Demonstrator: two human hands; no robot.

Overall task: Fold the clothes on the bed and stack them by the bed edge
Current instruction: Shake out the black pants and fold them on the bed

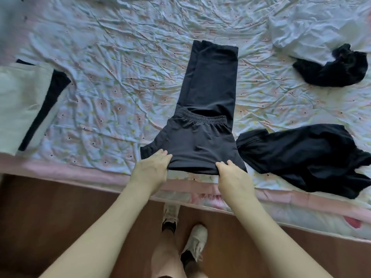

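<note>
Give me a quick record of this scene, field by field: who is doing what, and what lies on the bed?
Place: bed with a flowered sheet, wooden floor below
Being folded: dark trousers, waistband folded up over the legs
Left hand: grips the trousers' near fold
Right hand: grips the same fold
Still unfolded: black garment to the right, small black garment farther back
At left edge: pale and black folded clothes
Far right: white cloth
</note>
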